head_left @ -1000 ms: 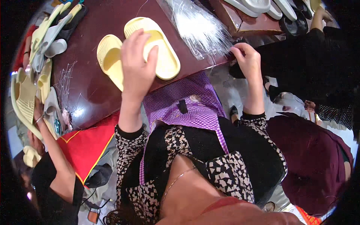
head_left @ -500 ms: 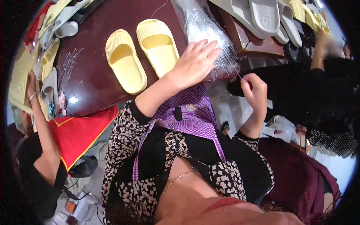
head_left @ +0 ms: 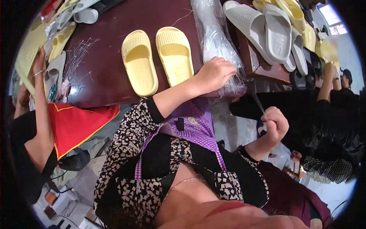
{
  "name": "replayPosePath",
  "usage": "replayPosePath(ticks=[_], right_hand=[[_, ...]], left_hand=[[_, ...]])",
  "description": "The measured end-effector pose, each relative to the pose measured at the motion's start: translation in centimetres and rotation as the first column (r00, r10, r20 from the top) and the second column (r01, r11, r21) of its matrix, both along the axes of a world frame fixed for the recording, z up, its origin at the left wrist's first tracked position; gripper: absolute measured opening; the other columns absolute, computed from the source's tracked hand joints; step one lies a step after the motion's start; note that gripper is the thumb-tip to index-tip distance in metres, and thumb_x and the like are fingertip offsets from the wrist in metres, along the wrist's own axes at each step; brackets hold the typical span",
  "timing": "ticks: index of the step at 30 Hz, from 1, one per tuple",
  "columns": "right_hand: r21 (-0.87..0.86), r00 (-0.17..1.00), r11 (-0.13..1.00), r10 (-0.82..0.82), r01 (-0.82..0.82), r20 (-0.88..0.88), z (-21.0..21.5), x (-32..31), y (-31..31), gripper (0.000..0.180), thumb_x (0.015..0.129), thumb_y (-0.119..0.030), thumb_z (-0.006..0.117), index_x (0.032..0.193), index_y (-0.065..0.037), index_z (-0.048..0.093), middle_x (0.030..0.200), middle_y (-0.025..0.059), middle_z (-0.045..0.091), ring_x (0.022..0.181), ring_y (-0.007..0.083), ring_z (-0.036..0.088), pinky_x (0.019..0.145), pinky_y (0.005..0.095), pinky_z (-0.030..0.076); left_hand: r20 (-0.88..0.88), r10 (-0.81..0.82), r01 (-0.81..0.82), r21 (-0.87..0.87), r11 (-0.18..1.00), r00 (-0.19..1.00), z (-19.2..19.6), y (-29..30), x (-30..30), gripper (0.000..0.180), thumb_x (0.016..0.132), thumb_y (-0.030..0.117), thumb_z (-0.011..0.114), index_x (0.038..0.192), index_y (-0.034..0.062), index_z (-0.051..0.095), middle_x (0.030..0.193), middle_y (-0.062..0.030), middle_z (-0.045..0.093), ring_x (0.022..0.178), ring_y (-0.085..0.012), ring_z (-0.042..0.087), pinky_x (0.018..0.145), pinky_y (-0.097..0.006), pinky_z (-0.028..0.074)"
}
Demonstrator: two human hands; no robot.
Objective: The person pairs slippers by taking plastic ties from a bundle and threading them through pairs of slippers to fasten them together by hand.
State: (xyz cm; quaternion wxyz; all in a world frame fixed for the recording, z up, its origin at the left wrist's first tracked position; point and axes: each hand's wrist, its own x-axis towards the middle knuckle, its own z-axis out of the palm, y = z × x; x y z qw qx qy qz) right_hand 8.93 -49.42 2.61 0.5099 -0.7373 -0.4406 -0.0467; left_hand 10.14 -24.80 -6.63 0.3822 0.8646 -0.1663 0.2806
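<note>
Centrally in the frame, the left hand (head_left: pixel 215 74) lies knuckles-up on a stack of clear plastic bags (head_left: pixel 217 42), fingers curled together and pressing the lower end of the stack against the dark brown table (head_left: pixel 106 72); the weight on the stack presumably keeps it from sliding while one bag is drawn off. Right of centre and lower, off the table edge, the right hand (head_left: pixel 275 125) is closed into a fist, pinching a thin strip of clear film (head_left: pixel 257 101) that runs up and leftward toward the stack's lower corner. The forearm of this hand rises from the lower right, elbow bent; the left forearm crosses diagonally from the patterned sleeve (head_left: pixel 133 126) up to the stack.

Just left of the bags, a pair of pale yellow slides (head_left: pixel 158 59) sits side by side, soles down, toes toward the person, within reach of the left hand but apart from it. Grey slides (head_left: pixel 267 30) are piled at upper right, beyond the bags. At far left, another person's hand (head_left: pixel 38 66) rests on further yellow and grey slides (head_left: pixel 53 57) at the table's edge.
</note>
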Motion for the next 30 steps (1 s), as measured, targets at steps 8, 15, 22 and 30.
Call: replayPosePath(ticks=[8,15,22,30], right_hand=[[0.201,0.911,0.936,-0.203,0.288,-0.360,-7.2,2.5,6.1,0.022,0.091,-0.008,0.052,0.109,0.003,0.059,0.098,0.0091,0.061,0.075,0.0127,0.054,0.065,0.0239,0.044],[0.140,0.960,0.950,-0.275,0.280,-0.055,-7.8,3.9,9.7,0.025,0.091,-0.007,0.053,0.113,0.005,0.058,0.101,0.0074,0.062,0.082,0.0107,0.056,0.073,0.0232,0.044],[0.354,0.932,0.919,-0.036,0.172,-0.360,-7.9,3.2,8.4,0.029,0.094,-0.010,0.047,0.115,0.008,0.055,0.090,0.0114,0.061,0.079,0.0137,0.055,0.077,0.0286,0.045],[0.204,0.876,0.958,-0.082,0.201,-0.475,-7.6,3.6,2.4,0.032,0.094,-0.012,0.048,0.117,0.009,0.054,0.069,0.0047,0.052,0.061,0.0100,0.048,0.062,0.0244,0.043]], left_hand=[[0.045,0.012,-0.002,-0.215,0.977,0.999,0.1,-0.2,0.1,0.009,0.077,0.008,0.061,0.083,0.0026,0.064,0.080,-0.0103,0.065,0.078,-0.0287,0.060,0.072,-0.039,0.047],[-0.024,0.002,-0.006,-0.148,0.989,1.000,-0.1,-0.2,0.1,0.010,0.078,0.009,0.060,0.083,0.0012,0.063,0.081,-0.0115,0.064,0.081,-0.0294,0.060,0.073,-0.039,0.047],[-0.113,-0.023,0.029,0.051,0.998,0.993,-0.1,1.1,1.0,0.028,0.079,0.016,0.062,0.104,0.0036,0.059,0.110,-0.0122,0.061,0.103,-0.0297,0.056,0.087,-0.044,0.041],[-0.293,0.072,0.059,0.413,0.909,0.953,-1.7,2.5,1.5,0.056,0.086,0.036,0.057,0.132,0.0078,0.042,0.145,-0.0111,0.031,0.135,-0.0337,0.025,0.106,-0.052,0.022]])
